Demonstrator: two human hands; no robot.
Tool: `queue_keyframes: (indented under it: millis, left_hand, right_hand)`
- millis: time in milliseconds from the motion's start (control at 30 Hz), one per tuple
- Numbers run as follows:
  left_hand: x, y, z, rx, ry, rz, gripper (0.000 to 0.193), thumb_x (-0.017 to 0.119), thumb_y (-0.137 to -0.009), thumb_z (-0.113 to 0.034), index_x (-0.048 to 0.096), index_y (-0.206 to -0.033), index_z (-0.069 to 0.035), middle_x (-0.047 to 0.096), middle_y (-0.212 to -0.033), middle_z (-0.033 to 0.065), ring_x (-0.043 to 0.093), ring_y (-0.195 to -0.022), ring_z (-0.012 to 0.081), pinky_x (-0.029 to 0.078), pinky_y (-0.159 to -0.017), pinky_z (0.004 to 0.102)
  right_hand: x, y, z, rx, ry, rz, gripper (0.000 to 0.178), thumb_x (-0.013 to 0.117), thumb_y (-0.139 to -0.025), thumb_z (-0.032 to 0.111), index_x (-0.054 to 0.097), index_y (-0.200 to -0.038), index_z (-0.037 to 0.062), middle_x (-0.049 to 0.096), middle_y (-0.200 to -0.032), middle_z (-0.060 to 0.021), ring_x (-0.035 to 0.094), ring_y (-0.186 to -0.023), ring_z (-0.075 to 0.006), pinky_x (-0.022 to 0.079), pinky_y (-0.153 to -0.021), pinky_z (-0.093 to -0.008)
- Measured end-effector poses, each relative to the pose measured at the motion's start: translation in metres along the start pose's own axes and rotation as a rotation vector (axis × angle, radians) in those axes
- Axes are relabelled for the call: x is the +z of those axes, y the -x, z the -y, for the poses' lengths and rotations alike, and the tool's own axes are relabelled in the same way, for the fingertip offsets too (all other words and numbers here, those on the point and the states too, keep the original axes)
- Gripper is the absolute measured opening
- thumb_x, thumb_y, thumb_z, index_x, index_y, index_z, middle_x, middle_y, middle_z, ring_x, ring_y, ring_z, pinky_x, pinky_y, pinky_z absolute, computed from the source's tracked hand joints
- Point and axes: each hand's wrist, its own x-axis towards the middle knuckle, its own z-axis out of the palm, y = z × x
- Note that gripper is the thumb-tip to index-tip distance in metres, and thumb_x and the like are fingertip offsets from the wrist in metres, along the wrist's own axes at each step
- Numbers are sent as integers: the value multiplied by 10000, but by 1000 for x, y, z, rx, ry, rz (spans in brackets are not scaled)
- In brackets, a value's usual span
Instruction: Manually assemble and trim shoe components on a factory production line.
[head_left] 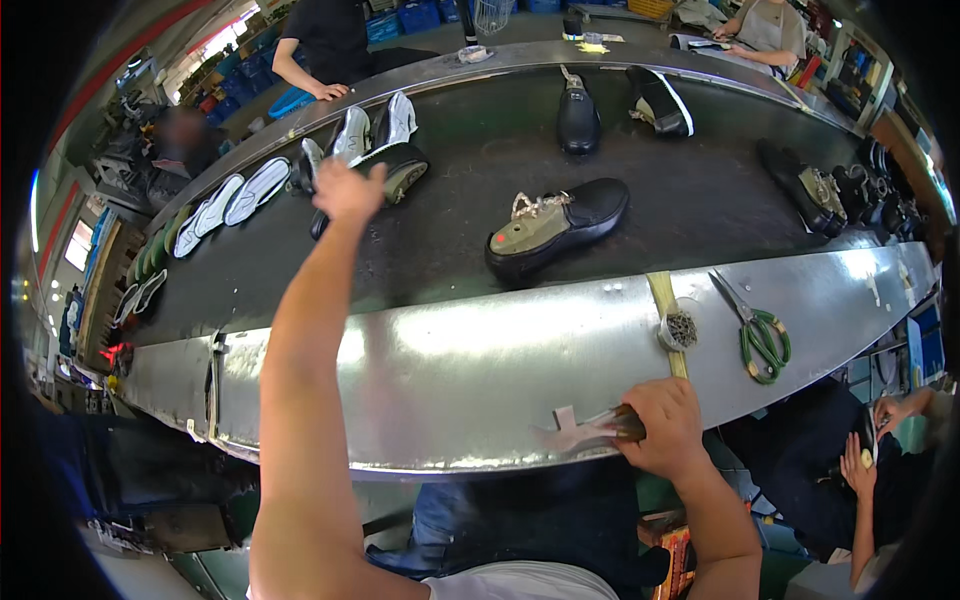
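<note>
Left hand (347,190) reaches onto a black shoe (385,168) on the belt (480,150), grip unclear; right hand (665,428) grips pliers (590,432).

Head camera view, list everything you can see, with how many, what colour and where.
conveyor belt: one, dark, running across the middle
metal ledge: one, silver, along the near edge
shoe on a last: one, black with olive last, belt centre
black shoes: two, far side of the belt
shoes at right: several, dark, right end of the belt
white soles: a row, white, left end of the belt
shoes by the left hand: a few, black and white, upper left of the belt
scissors: one, green handles, on the ledge
small round dish: one, on the ledge
other people: three, far side and lower right
left hand: reaching to those shoes, fingers curled
right hand: gripping a metal tool at the ledge
</note>
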Motion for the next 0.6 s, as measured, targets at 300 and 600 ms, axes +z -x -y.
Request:
queue_keyframes:
  millis: [300,600]
  left_hand:
    - [-5,1,76,-25,150,169,752,689,-700,-730,727,-953,-22,719,-947,194,687,-932,354,513,-851,420]
    - [39,-6,-48,-49,333,258,739,666,-740,-708,706,-1014,-24,696,-1054,203,663,-1021,352,509,-871,428]
  right_hand:
    - [2,-5,-1,-6,-30,4,434,754,-541,134,616,-949,73,636,-912,-77,619,-828,-276,457,-771,-414]
    - [2,-6,2,35,-3,36,419,758,-551,168,643,-945,81,639,-930,-63,626,-850,-260,459,-800,-394]
